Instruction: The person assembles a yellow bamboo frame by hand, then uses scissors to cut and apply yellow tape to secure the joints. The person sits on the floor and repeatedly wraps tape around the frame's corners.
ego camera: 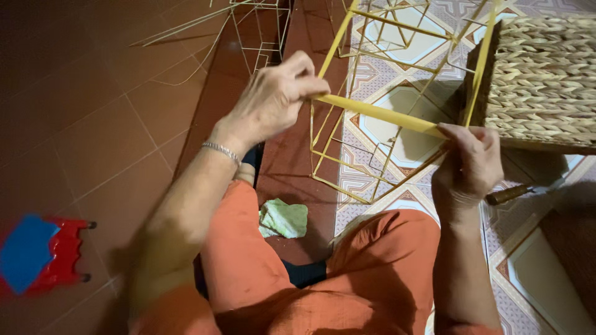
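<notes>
Down on the floor (93,124) we go: dark reddish-brown tiles on the left, a patterned mat (397,105) in pale blue and cream on the right. The person sits here in orange trousers (372,273), seen from the head camera looking straight down.

Centre stage is a wire frame (347,167), a yellow box-shaped skeleton resting on the mat's edge, tilted. Across its top runs a flat yellow strip (379,113), stretched between both hands. The left hand (273,96), a silver bracelet (220,151) at its wrist, has its fingers closed around the strip's left end, pinching it against a frame bar. The right hand (469,164) is curled tight over the strip's right end, knuckles up.

Just beside that right hand sits a woven basket (543,80), pale plaited fibre, and below it a tool with a wooden handle (509,194) lies on the mat. Between the knees, a green cloth (284,218). Far left, a red and blue plastic stool (40,254). More bare wire frames (257,31) lie at the top.
</notes>
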